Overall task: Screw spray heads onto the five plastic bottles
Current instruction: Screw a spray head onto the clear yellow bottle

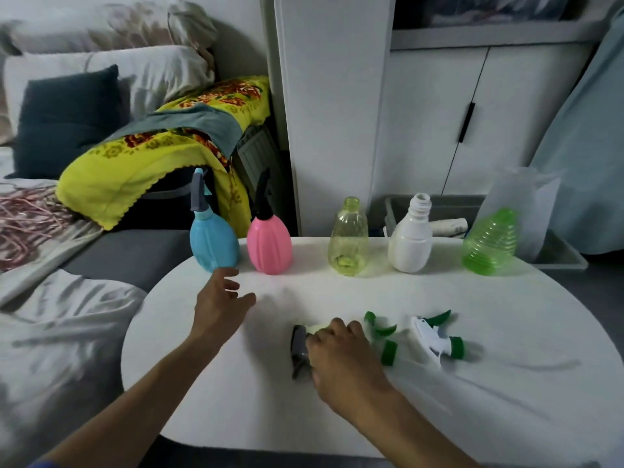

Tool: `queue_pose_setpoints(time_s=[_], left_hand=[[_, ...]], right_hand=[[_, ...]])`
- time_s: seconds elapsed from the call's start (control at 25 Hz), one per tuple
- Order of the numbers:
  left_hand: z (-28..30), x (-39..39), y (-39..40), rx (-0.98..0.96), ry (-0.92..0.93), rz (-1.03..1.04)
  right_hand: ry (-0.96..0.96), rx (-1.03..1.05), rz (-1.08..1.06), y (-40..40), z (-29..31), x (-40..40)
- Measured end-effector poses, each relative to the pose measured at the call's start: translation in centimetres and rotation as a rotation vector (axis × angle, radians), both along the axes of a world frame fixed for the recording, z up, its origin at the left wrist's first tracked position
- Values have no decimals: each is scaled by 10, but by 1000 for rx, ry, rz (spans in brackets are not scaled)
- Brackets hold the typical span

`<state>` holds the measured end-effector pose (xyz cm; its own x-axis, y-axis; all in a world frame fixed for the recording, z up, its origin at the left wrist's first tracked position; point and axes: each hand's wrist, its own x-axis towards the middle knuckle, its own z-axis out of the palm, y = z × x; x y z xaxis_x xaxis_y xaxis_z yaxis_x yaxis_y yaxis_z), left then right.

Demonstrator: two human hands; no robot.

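Fingers of your right hand (341,356) curl down around the grey spray head (299,349) lying on the white table (506,383); they look closed on it, though the hand hides most of it. Your left hand (221,298) floats over the table with its fingers spread apart, holding nothing, just in front of the blue bottle (212,244). Along the far edge of the table stand five bottles in a row. From big to small in the task: the blue bottle and the pink bottle (269,246) already wear their heads. The yellow bottle (348,241), the white bottle (410,239) and the green bottle (490,244) have bare, open necks. Two more heads lie beside your right hand: a green spray head (383,336) touching it, and a white and green spray head (435,339) a little farther right. These empty bottles look very light and a bit squishy, so they may tip or dent. Hold one low around its fat belly, not its thin neck. Hold the head by its round collar, not the trigger, since that part turns onto the neck.
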<state>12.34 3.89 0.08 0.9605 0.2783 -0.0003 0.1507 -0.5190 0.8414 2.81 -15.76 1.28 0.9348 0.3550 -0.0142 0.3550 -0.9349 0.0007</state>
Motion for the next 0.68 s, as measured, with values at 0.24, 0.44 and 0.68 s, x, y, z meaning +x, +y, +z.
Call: queue_pose_setpoints(time_s=[0.24,0.44,0.68], left_hand=[[38,3,-61,47,-230,-246],[35,50,-151,-119,-104,-255],[29,58,-157,25,-107,-284]], right_hand=[[-240,874,-248,-68,68,0],[-291,1515,-399,-146,92,4],[-452,1650,-332,-167,105,4]])
